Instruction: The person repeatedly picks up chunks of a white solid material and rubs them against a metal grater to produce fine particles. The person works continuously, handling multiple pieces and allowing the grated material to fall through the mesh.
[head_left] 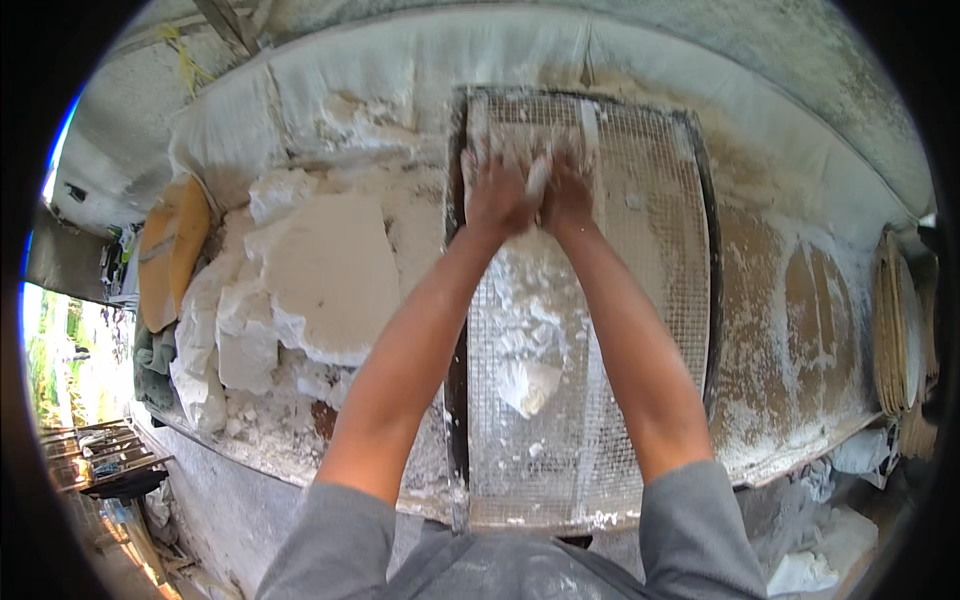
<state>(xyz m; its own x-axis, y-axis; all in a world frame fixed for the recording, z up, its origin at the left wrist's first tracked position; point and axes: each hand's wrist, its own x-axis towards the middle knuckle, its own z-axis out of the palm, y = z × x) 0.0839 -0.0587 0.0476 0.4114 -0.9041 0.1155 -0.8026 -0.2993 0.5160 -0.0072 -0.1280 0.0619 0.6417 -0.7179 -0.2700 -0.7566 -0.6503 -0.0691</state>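
Both arms stretch forward over a mesh screen (650,300) in a dark frame, dusted with white powder. At its far end, my left hand (497,195) presses palm-down with fingers extended on the mesh, their tips blurred and coated white. Close beside it, my right hand (567,195) lies in the same way, its fingers also whitened and partly smeared by motion. Whitish crumbly material (525,140) lies under and around the fingers. Between my forearms, white clumps (535,320) are scattered down the mesh, with a larger white lump (528,385) nearer me.
Left of the screen lies a broad slab of white material (330,270) among broken chunks. A tan board (172,250) leans at the far left. On the right is a powder-streaked brown surface (760,310), with stacked round-edged boards (893,325) beyond. White sheeting (400,65) lines the back.
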